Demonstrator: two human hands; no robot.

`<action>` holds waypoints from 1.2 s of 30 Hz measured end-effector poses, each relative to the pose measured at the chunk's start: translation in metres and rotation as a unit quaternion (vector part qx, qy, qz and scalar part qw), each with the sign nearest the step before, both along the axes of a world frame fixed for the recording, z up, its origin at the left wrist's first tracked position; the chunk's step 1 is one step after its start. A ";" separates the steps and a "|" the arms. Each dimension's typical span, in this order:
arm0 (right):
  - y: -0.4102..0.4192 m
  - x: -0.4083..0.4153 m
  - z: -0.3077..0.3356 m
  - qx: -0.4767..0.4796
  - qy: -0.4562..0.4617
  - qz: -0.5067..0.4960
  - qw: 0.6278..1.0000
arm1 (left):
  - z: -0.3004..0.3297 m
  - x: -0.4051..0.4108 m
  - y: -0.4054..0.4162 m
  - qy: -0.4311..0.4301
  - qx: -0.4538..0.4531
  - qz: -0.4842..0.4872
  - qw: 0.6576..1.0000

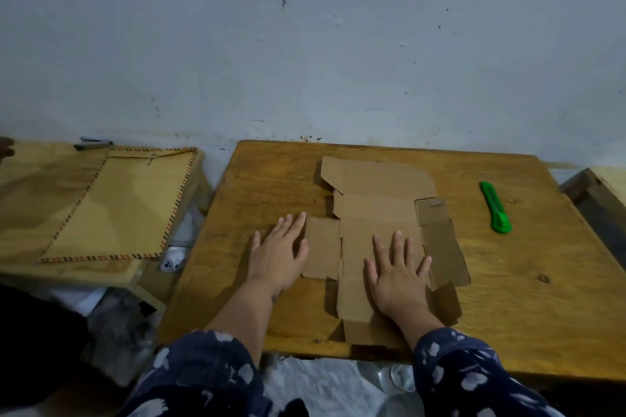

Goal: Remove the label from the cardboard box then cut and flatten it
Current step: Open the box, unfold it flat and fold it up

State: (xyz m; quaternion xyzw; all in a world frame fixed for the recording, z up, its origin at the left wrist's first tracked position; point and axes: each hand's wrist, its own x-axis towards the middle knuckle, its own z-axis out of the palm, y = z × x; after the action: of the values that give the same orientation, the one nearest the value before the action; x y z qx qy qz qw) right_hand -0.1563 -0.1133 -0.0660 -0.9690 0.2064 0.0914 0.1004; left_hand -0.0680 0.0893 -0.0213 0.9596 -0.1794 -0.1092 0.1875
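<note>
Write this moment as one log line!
box: flat on table | left hand: pressing flap | right hand: pressing middle | cutter: aside

Dim, cool, even light — no glare. Soft shadow left of each hand (279,252) on the table (528,281). Wide-angle bending at edges; slight overall softness — corners darkest.
</note>
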 end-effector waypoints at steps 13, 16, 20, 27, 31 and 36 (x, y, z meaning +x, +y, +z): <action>-0.001 0.025 -0.003 -0.002 0.000 0.001 1.000 | -0.029 0.022 0.010 0.065 0.106 0.036 0.992; 0.000 0.037 -0.003 0.005 0.004 -0.010 1.000 | -0.026 0.035 -0.001 0.048 0.111 0.040 0.992; 0.001 0.049 0.007 0.032 -0.013 -0.041 0.999 | -0.010 0.051 -0.026 -0.025 0.105 0.023 0.994; -0.026 0.075 0.039 0.028 -0.127 -0.118 0.985 | 0.005 0.060 -0.084 -0.060 0.092 -0.072 0.991; -0.063 0.093 0.049 0.011 -0.148 -0.119 0.982 | -0.007 0.056 -0.095 -0.043 0.137 -0.078 0.987; -0.100 0.122 0.047 0.083 -0.149 -0.119 0.978 | -0.013 0.062 -0.094 0.012 0.173 -0.056 0.983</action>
State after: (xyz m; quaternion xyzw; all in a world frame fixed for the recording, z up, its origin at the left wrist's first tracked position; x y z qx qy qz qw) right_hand -0.0346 -0.2135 -0.0190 -0.9286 0.2947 -0.0496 0.2202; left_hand -0.0060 -0.0051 -0.0344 0.9646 -0.2090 -0.1603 0.0141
